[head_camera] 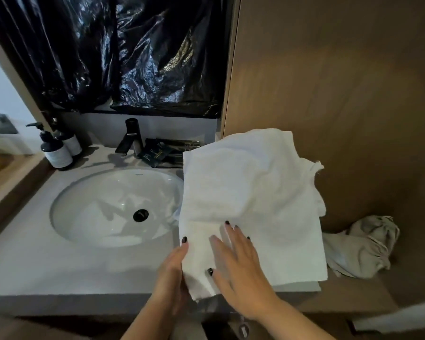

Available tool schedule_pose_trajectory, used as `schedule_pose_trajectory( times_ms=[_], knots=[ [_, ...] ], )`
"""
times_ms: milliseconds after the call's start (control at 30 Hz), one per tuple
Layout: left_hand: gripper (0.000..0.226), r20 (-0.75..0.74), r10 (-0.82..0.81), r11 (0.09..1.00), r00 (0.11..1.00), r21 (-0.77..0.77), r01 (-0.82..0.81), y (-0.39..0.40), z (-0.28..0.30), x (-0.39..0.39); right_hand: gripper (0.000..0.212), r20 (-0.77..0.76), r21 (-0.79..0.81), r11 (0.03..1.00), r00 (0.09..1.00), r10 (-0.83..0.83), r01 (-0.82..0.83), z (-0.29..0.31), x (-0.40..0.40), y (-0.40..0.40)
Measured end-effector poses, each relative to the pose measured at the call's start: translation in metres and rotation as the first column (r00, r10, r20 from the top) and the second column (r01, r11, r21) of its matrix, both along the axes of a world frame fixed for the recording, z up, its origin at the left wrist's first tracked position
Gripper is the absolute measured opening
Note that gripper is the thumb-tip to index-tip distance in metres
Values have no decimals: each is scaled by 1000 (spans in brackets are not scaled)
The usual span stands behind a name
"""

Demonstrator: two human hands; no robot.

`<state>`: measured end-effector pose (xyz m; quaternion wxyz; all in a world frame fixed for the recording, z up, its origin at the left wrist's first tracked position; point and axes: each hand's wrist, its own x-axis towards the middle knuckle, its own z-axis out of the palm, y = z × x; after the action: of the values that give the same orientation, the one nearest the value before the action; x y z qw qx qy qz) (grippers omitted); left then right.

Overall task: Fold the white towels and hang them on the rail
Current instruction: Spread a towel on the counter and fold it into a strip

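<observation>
A white towel (pixel 250 200) lies folded on the grey counter to the right of the sink, its left edge hanging slightly over the basin. My right hand (pixel 241 271) lies flat on the towel's near part, fingers straight and spread. My left hand (pixel 173 273) holds the towel's near left edge, thumb on top and fingers hidden underneath. A second, crumpled greyish-white cloth (pixel 361 251) sits further right on the counter. No rail is in view.
A white oval sink (pixel 96 192) with a black drain is set in the counter (pixel 47 266). Behind it stand a black tap (pixel 130 138), two pump bottles (pixel 59 150) and dark sachets (pixel 157 153). Black plastic sheeting (pixel 123 50) covers the mirror. A wooden wall (pixel 341 94) stands on the right.
</observation>
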<state>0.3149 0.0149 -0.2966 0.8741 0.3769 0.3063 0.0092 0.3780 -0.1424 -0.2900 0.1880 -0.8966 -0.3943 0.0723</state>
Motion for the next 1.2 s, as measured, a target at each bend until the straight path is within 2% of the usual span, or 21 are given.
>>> schedule_pose_trajectory(
  times_ms=[67, 133, 200, 300, 367, 433, 600, 667, 733, 833, 900, 1000, 1133, 1200],
  knots=[
    [49, -2, 22, 978, 1000, -206, -22, -11, 6, -10, 60, -124, 32, 999, 992, 4, 0, -4, -29, -12],
    [46, 12, 74, 968, 997, -240, -69, -21, 7, -22, 62, -240, 88, 996, 970, 32, -11, -1, -47, -22],
    [40, 101, 104, 975, 990, -208, -81, -30, 5, -35, 57, -267, 144, 989, 961, 74, -36, 5, -57, -29],
    [52, 226, 92, 986, 970, -156, -58, -39, 12, -51, 43, -203, 237, 972, 979, 35, 14, 14, -65, -34],
    [54, 201, 103, 986, 974, -149, -74, -45, 17, -53, 32, -196, 321, 943, 980, -27, 89, 22, -67, -33],
    [43, 159, 92, 992, 983, -104, -76, -49, 20, -52, 25, -195, 374, 916, 978, -77, 146, 27, -68, -31],
    [30, 30, -17, 997, 999, 81, 15, -51, 23, -49, 26, -239, 356, 912, 963, -124, 206, 31, -72, -32],
    [30, 9, -37, 988, 999, 147, 35, -48, 23, -44, 27, -191, 354, 902, 963, -191, 249, 32, -72, -32],
    [33, 0, -7, 985, 1000, 175, 7, -45, 23, -42, 27, -5, 404, 873, 955, -297, 273, 34, -71, -32],
    [34, 31, 36, 977, 999, 208, -42, -36, 26, -46, 33, 346, 408, 906, 899, -268, 113, 35, -75, -25],
    [30, 60, 25, 976, 998, 215, -37, -30, 29, -49, 38, 446, 357, 933, 869, -213, 45, 31, -80, -16],
    [18, 85, -40, 981, 996, 194, 23, -19, 30, -52, 46, 446, 294, 953, 873, -199, 67, 18, -92, -5],
    [25, 155, -104, 993, 982, 73, 94, -9, 28, -57, 49, 370, 309, 942, 896, -247, 131, 6, -105, 0],
    [24, 170, -157, 984, 973, 111, 139, -8, 27, -61, 47, 356, 329, 930, 891, -283, 164, 5, -109, 1]
  ],
)
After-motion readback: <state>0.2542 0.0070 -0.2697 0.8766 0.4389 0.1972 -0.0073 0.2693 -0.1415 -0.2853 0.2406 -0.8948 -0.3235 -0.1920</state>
